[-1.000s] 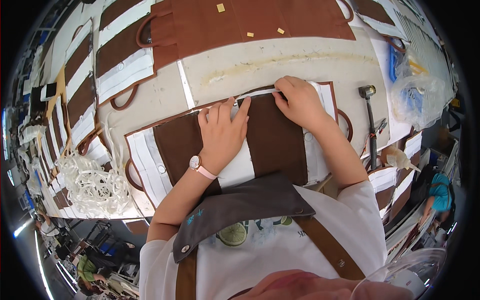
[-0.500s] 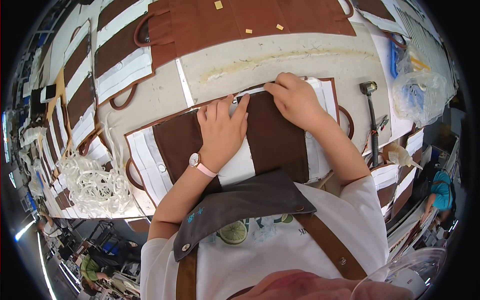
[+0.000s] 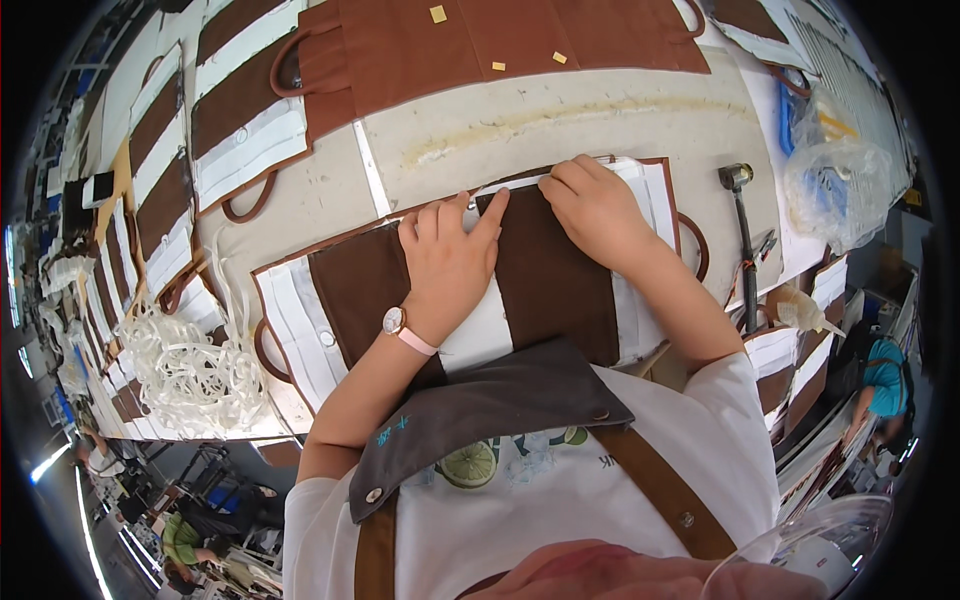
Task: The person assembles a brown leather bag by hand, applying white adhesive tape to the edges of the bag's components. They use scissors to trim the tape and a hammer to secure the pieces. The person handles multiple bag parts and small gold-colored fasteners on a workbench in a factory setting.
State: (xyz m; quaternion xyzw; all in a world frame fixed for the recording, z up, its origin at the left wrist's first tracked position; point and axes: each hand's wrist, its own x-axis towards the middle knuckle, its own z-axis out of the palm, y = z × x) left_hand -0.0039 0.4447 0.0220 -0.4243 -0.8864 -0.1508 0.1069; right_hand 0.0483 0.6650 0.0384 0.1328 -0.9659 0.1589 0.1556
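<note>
A brown and white fabric bag piece (image 3: 545,290) lies flat on the worktable (image 3: 560,130) in front of me. My left hand (image 3: 445,262) rests flat on its middle, fingers spread and pressing down near the top edge. My right hand (image 3: 595,205) is curled over the top edge to the right, fingertips pinching the white folded strip along that edge. A pale pink wristwatch (image 3: 405,328) sits on my left wrist.
More brown and white bag pieces (image 3: 240,110) lie across the far and left table. A tangle of white cord (image 3: 190,365) is at the left. A hammer (image 3: 742,235) lies to the right, near a clear plastic bag (image 3: 845,180). Another person (image 3: 880,385) is at far right.
Both hands have shifted slightly along the top edge of the bag piece, still pressing it down. The piece itself stays in place.
</note>
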